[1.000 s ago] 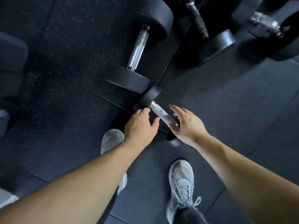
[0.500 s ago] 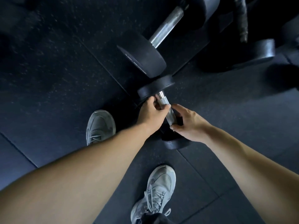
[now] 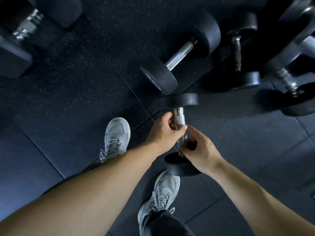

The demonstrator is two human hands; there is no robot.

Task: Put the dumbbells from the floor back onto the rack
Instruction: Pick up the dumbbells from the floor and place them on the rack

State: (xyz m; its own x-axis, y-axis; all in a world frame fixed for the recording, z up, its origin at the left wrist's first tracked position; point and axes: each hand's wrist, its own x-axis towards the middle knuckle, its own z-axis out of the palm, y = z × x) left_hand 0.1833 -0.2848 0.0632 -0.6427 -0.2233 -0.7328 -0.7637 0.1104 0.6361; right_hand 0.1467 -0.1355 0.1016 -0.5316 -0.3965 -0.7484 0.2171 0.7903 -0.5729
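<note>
Chrome-handled small dumbbell [image 3: 180, 116], left hand [image 3: 166, 132] grip clamped on handle, right hand [image 3: 200, 151] closed lower down

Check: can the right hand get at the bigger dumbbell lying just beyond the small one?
Probably not yet. The right hand is gripping the small dumbbell, whose far head sits right before the bigger dumbbell.

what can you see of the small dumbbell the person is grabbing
The small dumbbell has two round black heads, rubber by the look, joined by a shiny metal handle. It runs away from the person, far head beside a larger dumbbell, near head just ahead of a grey shoe. The left hand wraps the handle's upper part; the right hand holds it lower, near the close head. Whether it has left the floor is unclear.
</note>
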